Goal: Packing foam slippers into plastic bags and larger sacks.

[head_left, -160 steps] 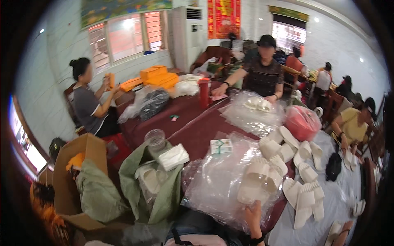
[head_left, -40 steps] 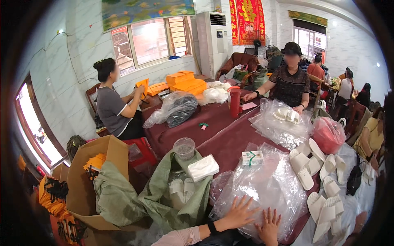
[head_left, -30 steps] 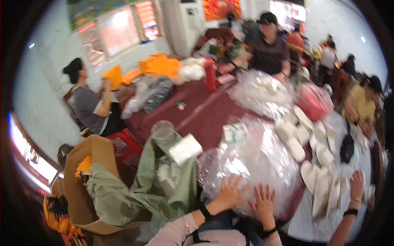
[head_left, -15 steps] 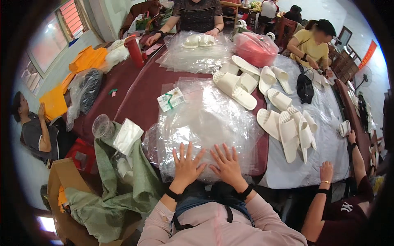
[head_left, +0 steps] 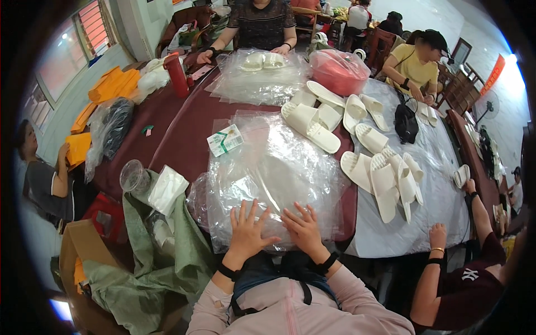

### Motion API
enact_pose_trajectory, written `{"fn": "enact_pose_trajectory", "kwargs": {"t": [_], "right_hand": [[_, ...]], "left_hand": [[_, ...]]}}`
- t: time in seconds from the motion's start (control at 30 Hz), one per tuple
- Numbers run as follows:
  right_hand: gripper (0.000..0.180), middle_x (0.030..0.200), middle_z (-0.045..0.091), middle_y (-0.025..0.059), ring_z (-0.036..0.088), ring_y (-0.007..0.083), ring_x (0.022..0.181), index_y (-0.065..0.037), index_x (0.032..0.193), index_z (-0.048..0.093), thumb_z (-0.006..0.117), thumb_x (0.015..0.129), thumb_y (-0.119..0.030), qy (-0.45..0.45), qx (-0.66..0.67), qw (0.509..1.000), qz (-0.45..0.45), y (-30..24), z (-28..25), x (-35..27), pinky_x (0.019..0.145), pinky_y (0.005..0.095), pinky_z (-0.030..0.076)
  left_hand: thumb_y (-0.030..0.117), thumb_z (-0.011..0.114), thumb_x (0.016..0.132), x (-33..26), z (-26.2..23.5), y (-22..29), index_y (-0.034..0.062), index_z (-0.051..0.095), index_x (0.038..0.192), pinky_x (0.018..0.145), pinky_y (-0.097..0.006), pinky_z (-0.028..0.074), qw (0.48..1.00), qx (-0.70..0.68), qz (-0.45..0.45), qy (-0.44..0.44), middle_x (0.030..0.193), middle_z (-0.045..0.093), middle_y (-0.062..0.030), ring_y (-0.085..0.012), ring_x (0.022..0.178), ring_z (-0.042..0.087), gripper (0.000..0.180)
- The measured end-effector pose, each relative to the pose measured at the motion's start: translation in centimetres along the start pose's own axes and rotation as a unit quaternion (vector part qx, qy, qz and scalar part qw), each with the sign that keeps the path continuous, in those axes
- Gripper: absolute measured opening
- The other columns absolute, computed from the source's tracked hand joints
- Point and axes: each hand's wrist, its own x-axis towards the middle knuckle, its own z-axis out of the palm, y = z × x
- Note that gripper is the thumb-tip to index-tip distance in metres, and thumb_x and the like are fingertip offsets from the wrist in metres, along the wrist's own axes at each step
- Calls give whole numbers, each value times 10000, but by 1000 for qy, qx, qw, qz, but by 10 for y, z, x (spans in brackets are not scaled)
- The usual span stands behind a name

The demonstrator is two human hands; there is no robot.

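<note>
A stack of clear plastic bags [head_left: 268, 167] lies on the dark red table in front of me. My left hand [head_left: 247, 231] rests palm down on its near edge, fingers spread, holding nothing. Beside it, my right hand [head_left: 303, 229] lies on the same bags with its fingers apart, also holding nothing. A small white and green packet [head_left: 225, 140] sits on the far left of the stack. Just to the right of the bags are several loose white slippers [head_left: 310, 125], some overlapping one another; another group of slippers [head_left: 385, 181] lies nearer to me on a grey plastic sheet.
On the left are a green woven sack [head_left: 139, 285], a cardboard box [head_left: 84, 245], a white tissue pack [head_left: 168, 190] and a clear plastic cup [head_left: 134, 176]. A red flask [head_left: 177, 75] and a red plastic bag [head_left: 338, 71] stand farther back. Co-workers sit around the table.
The view has shifted slightly. Both my hands stay on the bags, the right one turned a little more to the left. The person at the far right has turned their head.
</note>
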Motion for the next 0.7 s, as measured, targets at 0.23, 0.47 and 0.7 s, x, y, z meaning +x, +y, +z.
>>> {"fn": "enact_pose_trajectory", "kwargs": {"t": [0.23,0.47,0.7], "right_hand": [[247,1027,634,-38,549,190,1049,-134,921,634,707,686,-121,74,20,995,-56,-7,-41,8,949,441,349],[185,808,642,15,581,180,752,-74,812,622,688,641,-96,132,38,988,-74,-9,-97,13,835,409,408],[120,778,635,47,574,215,715,-39,800,623,636,687,-75,95,28,992,-83,-15,-104,8,777,395,424]], "left_hand": [[510,667,684,-9,-12,-8,115,450,1288,960,-554,250,999,13,45,-9,1359,379,-137,-378,1206,350,754],[455,690,676,-2,-52,22,112,405,1313,999,-565,217,985,-90,140,-42,1369,350,-170,-390,1242,326,777],[416,728,634,-9,-37,3,242,322,1379,1010,-602,177,998,-57,26,-32,1403,273,-207,-446,1268,258,867]]}}
